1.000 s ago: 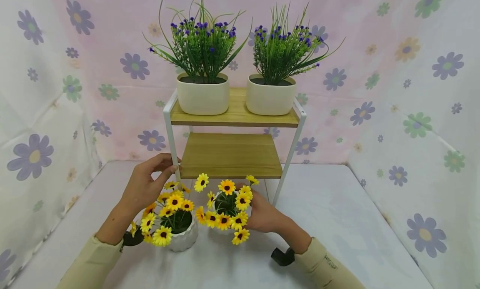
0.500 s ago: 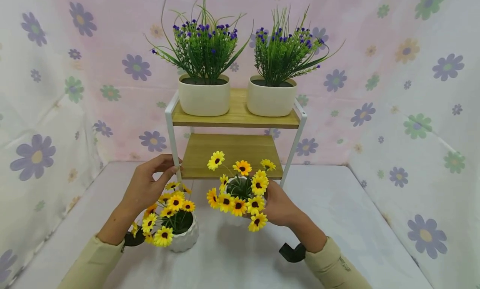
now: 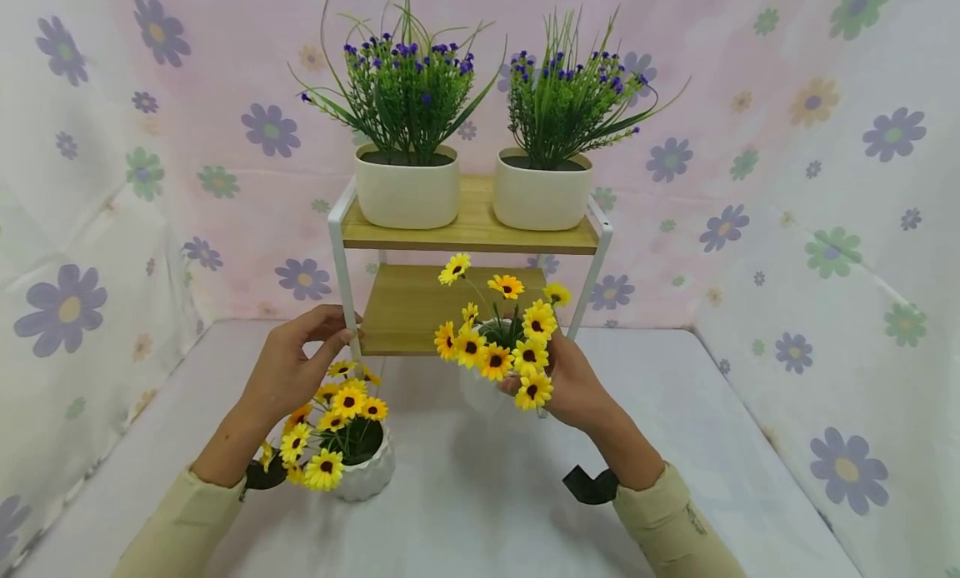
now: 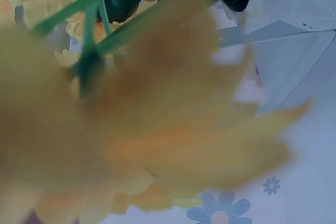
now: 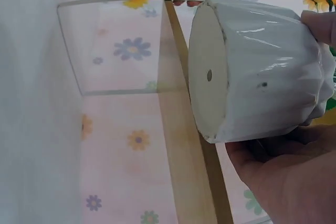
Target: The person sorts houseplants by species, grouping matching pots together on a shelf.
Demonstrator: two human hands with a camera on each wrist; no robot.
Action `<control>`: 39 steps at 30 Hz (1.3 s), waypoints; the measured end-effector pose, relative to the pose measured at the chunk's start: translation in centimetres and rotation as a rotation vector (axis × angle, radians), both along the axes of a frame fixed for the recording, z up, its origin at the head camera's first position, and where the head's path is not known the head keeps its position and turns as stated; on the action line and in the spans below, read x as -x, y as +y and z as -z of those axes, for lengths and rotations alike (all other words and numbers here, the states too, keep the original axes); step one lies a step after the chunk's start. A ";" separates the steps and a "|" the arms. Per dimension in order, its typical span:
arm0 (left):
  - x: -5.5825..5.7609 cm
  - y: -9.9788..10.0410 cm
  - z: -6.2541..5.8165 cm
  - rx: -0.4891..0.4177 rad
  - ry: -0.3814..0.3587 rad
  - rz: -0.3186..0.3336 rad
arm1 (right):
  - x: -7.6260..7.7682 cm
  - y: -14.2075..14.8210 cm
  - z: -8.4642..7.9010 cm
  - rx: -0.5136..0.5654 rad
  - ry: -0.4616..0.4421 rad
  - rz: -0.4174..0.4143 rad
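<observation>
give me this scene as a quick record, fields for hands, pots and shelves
left hand: grips the left post of the rack
right hand: holds a white pot of yellow flowers, clear of the table
second white pot: yellow-flowered, on the table, toward the person's left
upper shelf: two cream pots with purple flowers, side by side
lower shelf: partly hidden behind the held flowers

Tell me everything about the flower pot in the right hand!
That flower pot is white and shiny, like glazed ceramic, with bumpy ridges, a small dark spot on its side and a round hole underneath. Yellow and orange flowers with dark centres and green stems stick out of its top. It's up in the air, roughly upright, by the lower shelf's front. The right hand grips its side.
</observation>
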State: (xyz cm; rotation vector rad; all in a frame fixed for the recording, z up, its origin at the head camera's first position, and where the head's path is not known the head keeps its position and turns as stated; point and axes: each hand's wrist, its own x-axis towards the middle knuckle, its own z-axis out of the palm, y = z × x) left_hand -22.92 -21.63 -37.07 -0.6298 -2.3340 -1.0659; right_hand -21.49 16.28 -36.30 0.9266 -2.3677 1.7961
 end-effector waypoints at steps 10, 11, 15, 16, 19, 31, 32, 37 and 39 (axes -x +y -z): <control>0.1 -0.1 0.0 -0.012 -0.006 0.005 | 0.9 -0.7 -1.3 0.064 -0.031 0.067; 0.1 -0.2 0.0 -0.013 -0.006 0.004 | 1.1 -0.8 -1.4 0.070 -0.039 0.079; 0.1 -0.2 0.1 -0.015 -0.008 0.005 | 2.0 -1.1 -1.3 0.081 -0.078 0.137; 0.1 -0.2 0.1 -0.015 -0.009 0.005 | 2.1 -1.2 -1.3 0.086 -0.090 0.147; 0.2 -0.2 0.3 -0.007 -0.015 -0.001 | 2.5 -1.2 -1.1 0.091 -0.110 0.185; 0.1 -0.2 0.2 -0.011 -0.007 0.004 | 3.1 -1.4 -0.4 0.128 -0.052 0.232; 0.1 -0.2 0.2 -0.012 -0.007 0.004 | 3.0 -1.5 -0.4 0.122 -0.042 0.235; 0.1 -0.2 0.1 -0.013 -0.003 0.007 | 2.7 -1.5 -0.3 0.078 0.000 0.251; 0.1 -0.1 0.1 -0.013 -0.001 0.009 | 2.7 -1.4 -0.3 0.067 0.008 0.247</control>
